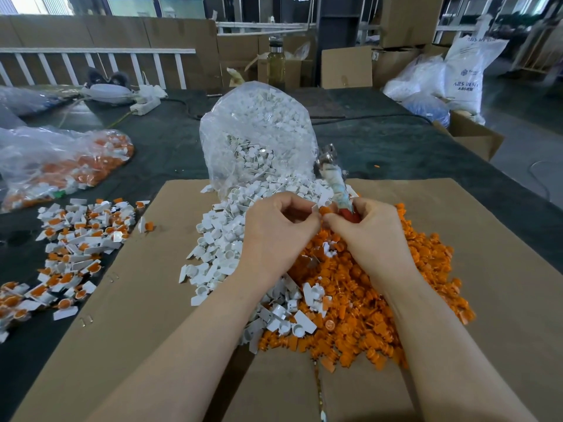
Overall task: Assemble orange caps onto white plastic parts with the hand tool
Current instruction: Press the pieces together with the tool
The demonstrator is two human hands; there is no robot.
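- Cap [323, 211]: one orange cap pinched between both hands' fingertips, above the middle of the cardboard [487, 239].
- Left hand [274, 226]: fingers curled, pinching at the cap; a white part in it is likely but hidden.
- Right hand [368, 229]: curled round the tool [336, 187], red handle in the palm, taped shaft pointing up and away.
- Handling: judged light, stiff, small, slippery; hold by the rim with fingertips.
- Cap pile [396, 300] right, white parts [225, 248] centre.
- Done pieces [76, 239] at cardboard's left edge.
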